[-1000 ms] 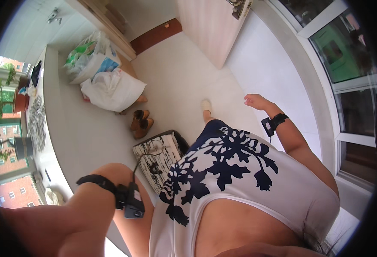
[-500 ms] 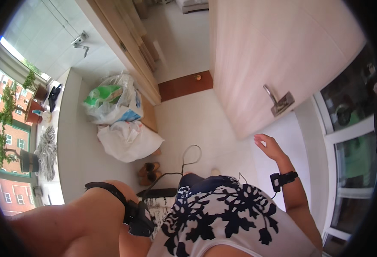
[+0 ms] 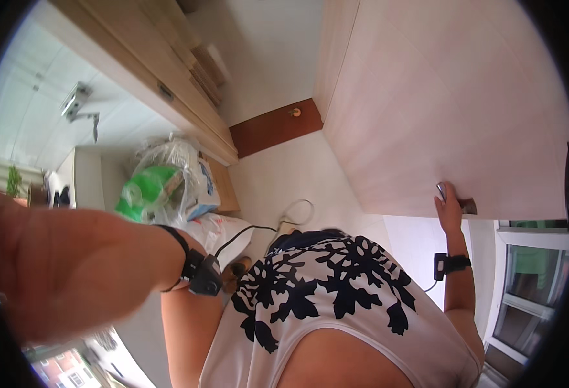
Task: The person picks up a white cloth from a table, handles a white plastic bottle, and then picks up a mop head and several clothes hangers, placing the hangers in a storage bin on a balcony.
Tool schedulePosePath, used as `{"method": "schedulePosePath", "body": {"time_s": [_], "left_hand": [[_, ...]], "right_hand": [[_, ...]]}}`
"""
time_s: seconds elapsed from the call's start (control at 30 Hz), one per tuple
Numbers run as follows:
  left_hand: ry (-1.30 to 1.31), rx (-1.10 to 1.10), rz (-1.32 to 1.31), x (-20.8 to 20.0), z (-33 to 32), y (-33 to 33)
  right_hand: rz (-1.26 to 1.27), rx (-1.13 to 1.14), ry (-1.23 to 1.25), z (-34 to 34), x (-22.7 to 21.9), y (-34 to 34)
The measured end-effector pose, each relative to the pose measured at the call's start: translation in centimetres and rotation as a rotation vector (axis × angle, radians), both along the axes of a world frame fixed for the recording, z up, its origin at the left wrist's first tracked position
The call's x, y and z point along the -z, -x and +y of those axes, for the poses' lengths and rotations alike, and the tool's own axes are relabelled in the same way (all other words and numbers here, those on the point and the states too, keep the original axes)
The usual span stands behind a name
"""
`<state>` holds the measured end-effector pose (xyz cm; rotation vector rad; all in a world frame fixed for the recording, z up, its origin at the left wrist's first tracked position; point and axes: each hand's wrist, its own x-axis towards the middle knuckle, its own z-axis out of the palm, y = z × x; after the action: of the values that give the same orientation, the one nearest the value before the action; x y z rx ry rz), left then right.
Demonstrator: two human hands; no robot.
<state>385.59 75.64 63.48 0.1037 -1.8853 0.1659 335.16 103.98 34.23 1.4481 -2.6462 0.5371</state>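
Note:
My right hand (image 3: 450, 208) is closed round a silver door handle (image 3: 468, 206). The lever's tip shows past the fingers, and the rest is under the hand. The handle sits near the edge of a pale wooden door (image 3: 420, 110), which stands away from its frame. My left hand (image 3: 32, 265) is raised close to the camera at the far left. It is large and smeared, its fingers cannot be made out, and it touches nothing that I can see. Each wrist wears a black strap with a small device.
A red-brown threshold (image 3: 271, 126) crosses the doorway beside the wooden door frame (image 3: 161, 87). Plastic bags (image 3: 168, 174), one green inside, stand left of it. A cable (image 3: 249, 227) hangs in front of me. White-framed windows (image 3: 524, 297) are at the right, a window crank (image 3: 84, 110) upper left.
My right hand has moved up and right onto the door handle and closed round it. The left hand has come up into view at the left. The whole view has shifted.

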Motion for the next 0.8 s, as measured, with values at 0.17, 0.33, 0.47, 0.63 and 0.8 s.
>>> {"method": "schedulePosePath", "body": {"time_s": [0.17, 0.33, 0.47, 0.63, 0.8], "left_hand": [[-0.167, 0.046, 0.532, 4.2, -13.3, 7.2], [-0.368, 0.094, 0.545, 6.4, -22.4, 12.0], [-0.382, 0.081, 0.547, 6.9, -28.7, 16.8], [-0.605, -0.037, 0.412, 8.4, -36.2, 19.1], [-0.784, -0.144, 0.478, 9.2, -43.0, 20.9]], "right_hand": [[-0.088, 0.313, -0.207, -2.2, -0.8, -0.5], [-0.047, 0.51, -0.361, -2.8, 0.0, 0.2], [0.08, 0.53, -0.38, -0.8, 2.4, 1.3], [-0.167, 0.659, -0.511, -2.7, 0.3, 0.0], [-0.241, 0.751, -0.575, -0.4, 1.5, 0.4]]}}
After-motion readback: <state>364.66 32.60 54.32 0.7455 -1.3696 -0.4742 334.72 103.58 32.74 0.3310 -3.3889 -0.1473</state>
